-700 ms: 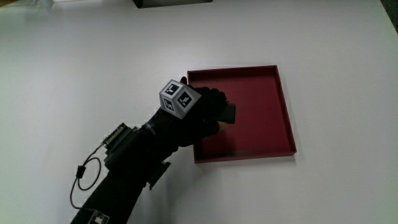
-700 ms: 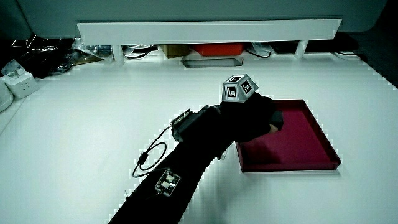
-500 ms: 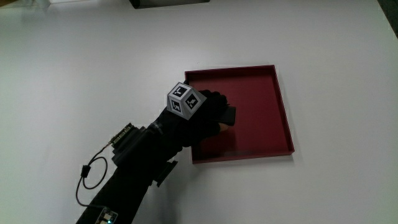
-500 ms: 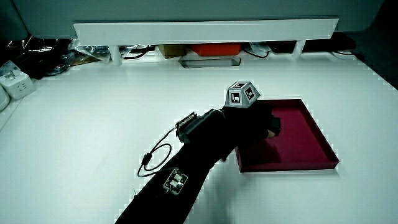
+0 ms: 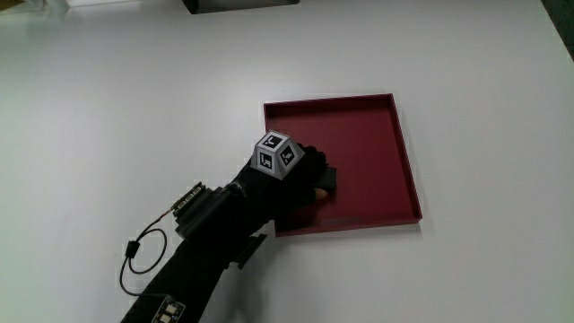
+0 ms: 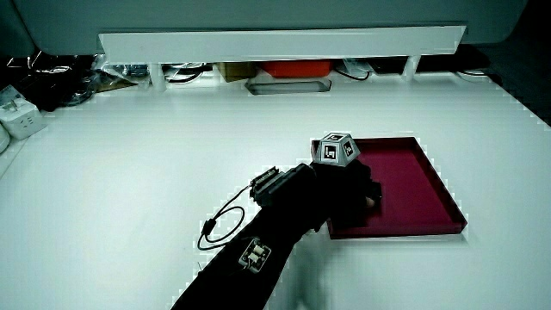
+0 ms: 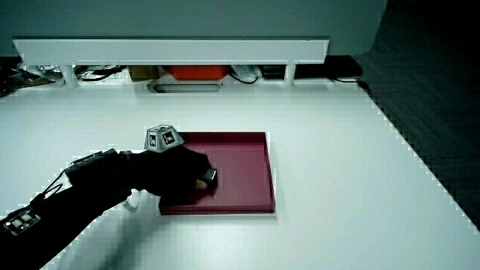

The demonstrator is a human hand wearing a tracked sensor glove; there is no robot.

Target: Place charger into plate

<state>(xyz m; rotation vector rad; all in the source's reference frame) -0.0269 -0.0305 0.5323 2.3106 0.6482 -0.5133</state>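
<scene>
A dark red square plate [image 5: 377,135] with a low rim lies on the white table; it shows in both side views [image 6: 422,185] [image 7: 244,172]. The gloved hand [image 5: 291,179] reaches over the plate's rim nearest the person, with the patterned cube [image 5: 275,154] on its back. Its fingers are curled around a small black charger [image 5: 328,178], which is low over the plate's floor or resting on it. The charger's end peeks out past the fingertips in a side view [image 7: 212,176]. Most of the charger is hidden by the hand.
A thin black cable [image 5: 143,251] loops from the forearm onto the table. A low white partition [image 6: 284,39] runs along the table's edge farthest from the person, with boxes and cables under it. White adapters [image 6: 17,120] sit at the table's edge.
The hand with the charger has come lower and a little nearer to the person, down toward the plate's floor. The plate itself has not moved.
</scene>
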